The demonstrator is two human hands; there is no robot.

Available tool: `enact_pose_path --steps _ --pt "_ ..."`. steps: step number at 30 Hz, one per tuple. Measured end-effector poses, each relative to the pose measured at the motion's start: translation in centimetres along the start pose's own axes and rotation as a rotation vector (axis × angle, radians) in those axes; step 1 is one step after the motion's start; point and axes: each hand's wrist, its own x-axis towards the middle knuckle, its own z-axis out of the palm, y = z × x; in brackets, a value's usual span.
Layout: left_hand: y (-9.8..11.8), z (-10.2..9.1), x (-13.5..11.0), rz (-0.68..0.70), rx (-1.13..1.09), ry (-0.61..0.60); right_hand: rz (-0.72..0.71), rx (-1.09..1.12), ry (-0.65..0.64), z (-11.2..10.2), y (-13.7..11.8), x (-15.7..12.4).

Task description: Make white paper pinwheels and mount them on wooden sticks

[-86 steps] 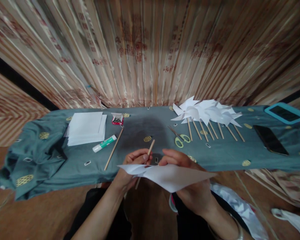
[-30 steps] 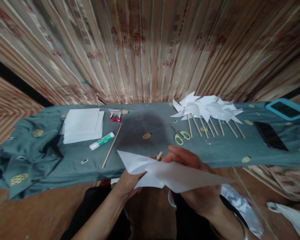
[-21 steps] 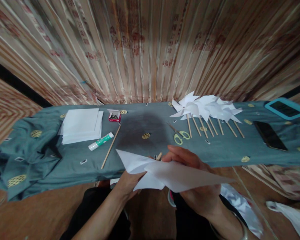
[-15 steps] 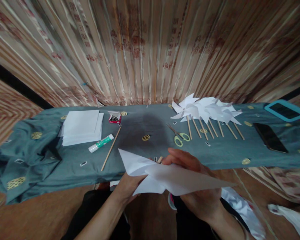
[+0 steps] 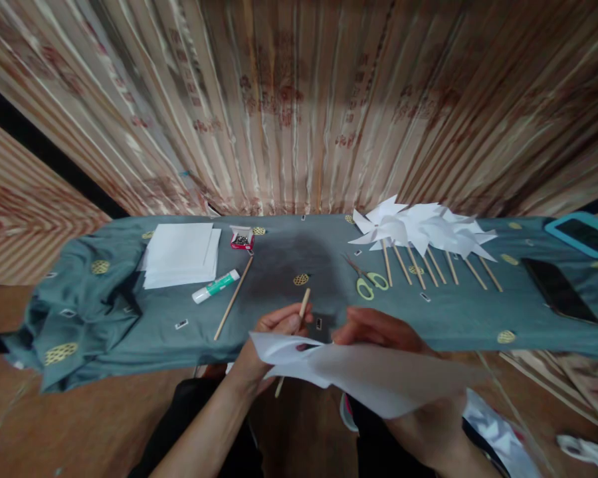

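Note:
My left hand [image 5: 272,338] is closed round a thin wooden stick [image 5: 303,304] that pokes up past my fingers toward the table. My right hand [image 5: 379,328] pinches a white folded paper pinwheel sheet [image 5: 379,375], which spreads over my right wrist and hides most of that hand. The paper's centre sits close to the stick, just in front of the table's near edge.
The table has a grey-green cloth [image 5: 458,312]. On it lie a stack of white paper [image 5: 179,254], a glue stick [image 5: 215,286], a loose stick [image 5: 234,297], a small red pin box [image 5: 242,238], green scissors [image 5: 366,280], several finished pinwheels [image 5: 423,229], a dark phone [image 5: 558,290] and a blue-cased tablet [image 5: 585,234].
The stick has come out from behind the paper and stands clear above my left fingers. The paper has dropped lower and flatter. My head has shifted slightly, moving the table rightward in view.

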Motion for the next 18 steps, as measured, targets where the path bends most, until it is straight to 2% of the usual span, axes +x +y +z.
enact_pose_path --steps 5,8,11,15,18 --pt "0.8 0.1 -0.5 0.092 0.072 0.024 -0.144 -0.184 -0.043 0.5 -0.3 0.4" --pt "1.2 0.6 -1.3 0.164 0.173 -0.003 -0.210 -0.285 -0.054 0.6 -0.5 0.6" --pt "1.5 1.1 -2.0 0.207 0.249 -0.044 -0.223 -0.239 -0.048 0.6 -0.9 0.6" --pt "1.7 1.2 -2.9 0.152 0.246 -0.038 -0.245 -0.214 -0.067 0.7 -1.4 0.7" --pt "1.8 1.3 -3.5 0.172 0.245 -0.076 -0.273 -0.197 -0.063 0.7 -1.8 0.8"
